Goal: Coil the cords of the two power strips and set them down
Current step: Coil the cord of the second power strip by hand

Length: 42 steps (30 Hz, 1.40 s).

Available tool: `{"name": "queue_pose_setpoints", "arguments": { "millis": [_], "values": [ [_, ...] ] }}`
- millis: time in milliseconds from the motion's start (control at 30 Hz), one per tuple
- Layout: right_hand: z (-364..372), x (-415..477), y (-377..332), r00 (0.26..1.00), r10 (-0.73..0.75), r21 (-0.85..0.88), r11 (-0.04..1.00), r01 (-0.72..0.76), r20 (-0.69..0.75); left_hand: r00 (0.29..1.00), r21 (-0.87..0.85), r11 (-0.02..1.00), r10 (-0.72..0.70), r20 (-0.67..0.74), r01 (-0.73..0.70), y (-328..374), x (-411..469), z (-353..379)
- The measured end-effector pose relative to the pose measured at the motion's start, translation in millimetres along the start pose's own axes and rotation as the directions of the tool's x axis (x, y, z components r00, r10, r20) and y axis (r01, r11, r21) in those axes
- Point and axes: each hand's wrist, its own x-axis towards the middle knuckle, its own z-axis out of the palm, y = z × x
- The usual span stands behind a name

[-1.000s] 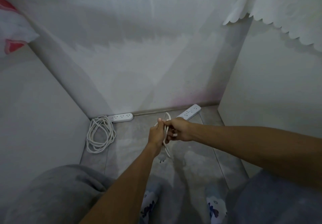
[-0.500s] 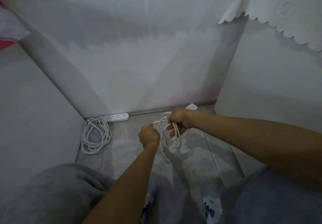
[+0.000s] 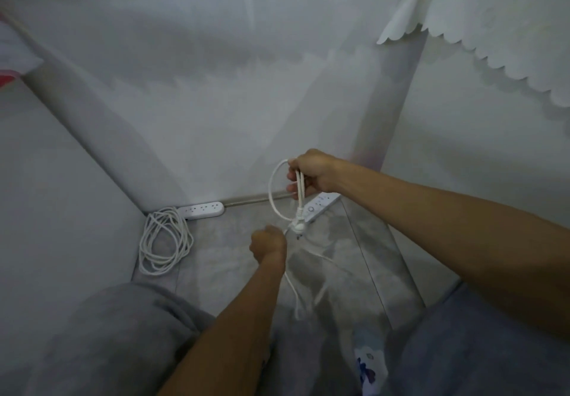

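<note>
A white power strip (image 3: 203, 209) lies on the floor by the back wall, with its coiled cord (image 3: 163, 241) resting in the left corner. A second white power strip (image 3: 320, 207) lies to the right, partly hidden behind my right hand (image 3: 311, 172). That hand is raised and shut on loops of the second strip's white cord (image 3: 273, 192), and the plug (image 3: 297, 224) dangles below the loops. My left hand (image 3: 266, 241) is lower, fisted on a stretch of the same cord that trails down toward my legs.
I am in a narrow grey-tiled floor space (image 3: 246, 272) between white panels on the left (image 3: 46, 210) and right (image 3: 478, 164). A white scalloped cloth (image 3: 493, 10) hangs at the top right. My grey-clad knees (image 3: 108, 334) fill the bottom.
My right hand has risen with the loops, uncovering more of the second power strip. My left hand has dropped and moved away from the right, pulling the cord down.
</note>
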Motion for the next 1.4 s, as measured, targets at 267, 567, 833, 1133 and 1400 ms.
{"name": "queue_pose_setpoints", "arguments": {
  "millis": [267,567,833,1133,1400],
  "values": [
    [19.3,-28.5,-2.8,0.975,-0.126,-0.177,0.971,0.160,0.185,0.828,-0.008,0.991,0.118,0.548,-0.136,125.5,-7.4,-57.3],
    [7.6,-47.6,-15.2,0.924,-0.359,-0.724,0.601,0.337,0.132,0.765,0.157,0.879,0.290,0.575,-0.451,167.7,-18.9,-82.8],
    [6.3,-37.7,-1.2,0.931,-0.285,-0.656,0.661,0.363,0.228,0.742,0.363,0.733,0.281,0.609,-0.576,176.8,-26.0,-106.7],
    [6.1,4.1,30.7,0.906,-0.418,-0.549,0.742,0.384,0.069,0.538,0.238,0.765,0.164,0.827,-0.599,190.1,-27.2,-139.7],
    [-19.1,23.4,75.4,0.881,0.066,-0.673,0.673,0.308,0.468,0.449,-0.315,0.862,0.481,0.753,-0.396,207.2,-14.1,-164.1]
  ]
}}
